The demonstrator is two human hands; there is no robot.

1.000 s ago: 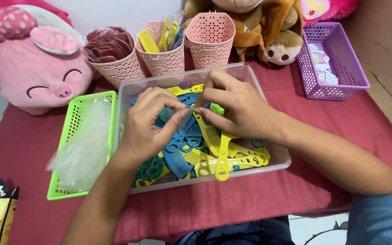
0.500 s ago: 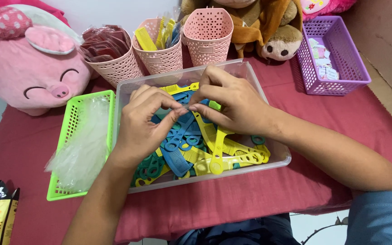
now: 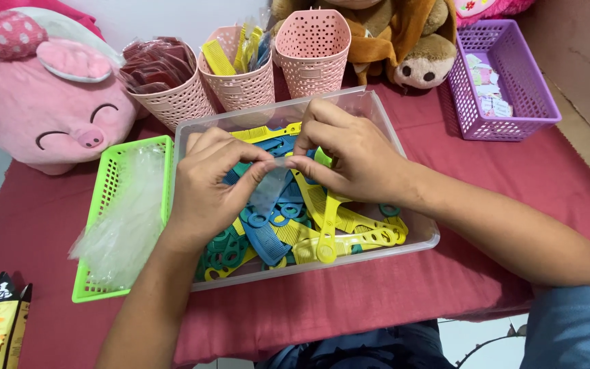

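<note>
Over the middle of the red-covered surface [image 3: 390,294], the head view shows both hands working above a clear plastic bin [image 3: 418,236] filled with yellow, blue and teal combs [image 3: 336,229]. Between the two hands hangs a small clear plastic sleeve [image 3: 270,188], with a blue comb seen through it. The left hand [image 3: 206,195] has its grip pinched shut on the sleeve's upper left edge, thumb and forefinger pressed together, the other fingers curled. The right hand [image 3: 353,160] has its grip likewise closed on the sleeve's upper right corner, fingertips nearly meeting those of the left hand. The sleeve dangles just above the heap of combs, near the centre of the bin. Left of the bin, touching its wall, lies a green basket [image 3: 100,205] holding a pile of clear plastic sleeves [image 3: 128,225]. Behind the bin stand three pink perforated cups [image 3: 312,51]: the left one holds dark red packets, the middle one yellow and blue combs. A purple basket [image 3: 507,102] sits at the far right, a pink pig plush [image 3: 56,116] at the far left, and a brown monkey plush [image 3: 404,41] behind the cups.
</note>
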